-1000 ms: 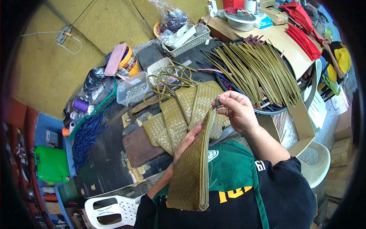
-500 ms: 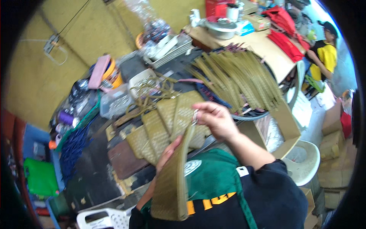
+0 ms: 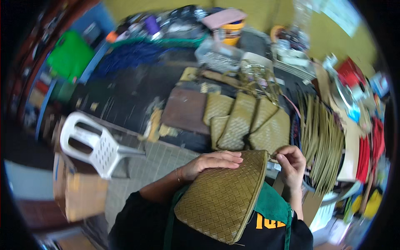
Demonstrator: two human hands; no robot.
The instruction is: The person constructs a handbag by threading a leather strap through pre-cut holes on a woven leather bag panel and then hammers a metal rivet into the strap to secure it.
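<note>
olive woven pouch (image 3: 221,196) held at the lower centre of the frame, before the dark work table (image 3: 125,89), one hand on its body and one at its corner.
from where i stand, the left hand (image 3: 210,164) holds the pouch by its upper edge, fingers flat over the weave, thumb hidden; the right hand (image 3: 293,166) makes a narrow pinch on a small piece (image 3: 273,158) at the upper right corner, too blurred to identify. similar pouches (image 3: 240,121) lie overlapped at the centre, olive strips (image 3: 318,143) at right. in my judgement, the left palm should press broadly and lightly, lest the weave buckle; the pinch should sit close to the corner, any pull running along the edge, not across it.
</note>
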